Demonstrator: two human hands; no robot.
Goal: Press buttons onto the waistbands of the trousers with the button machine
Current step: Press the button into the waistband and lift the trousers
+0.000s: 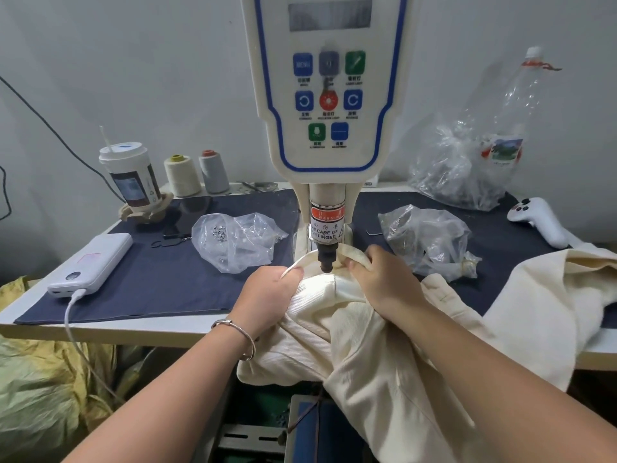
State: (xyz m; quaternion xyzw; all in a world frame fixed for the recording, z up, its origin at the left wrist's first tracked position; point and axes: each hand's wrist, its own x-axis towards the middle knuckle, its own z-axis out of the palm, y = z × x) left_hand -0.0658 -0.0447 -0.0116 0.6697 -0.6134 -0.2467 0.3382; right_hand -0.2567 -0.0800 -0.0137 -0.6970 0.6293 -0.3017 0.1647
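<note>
Waistband (347,253) runs left-right under the punch (326,260) of the machine (329,95), and that's the line your next press turns on: its long axis lies across you, w/ the punch tip just above the band, midway btwn your two hands. Left hand (267,295) sits just left of the punch, fingers curled, pinching the band's edge; right hand (377,279) sits just right of it, fingers curled round the band and pulling it taut. Hands are apart, one each side, both clamped on cloth, both close to the punch; right fingertips (352,264) look nearer the tip than the left ones, so mind them, as the warning label says. Can't tell if a button is already seated under the punch; the tip hides that spot. Rest of the trousers (350,345) hangs off the table (100,329) edge toward you, btwn your forearms, w/ more cream cloth heaped to the right. Bag of small metal parts (233,240) lies left of the machine, another bag (427,238) to the right, both within reach. Judging by this, you're at the aligning step, press not yet made.
</note>
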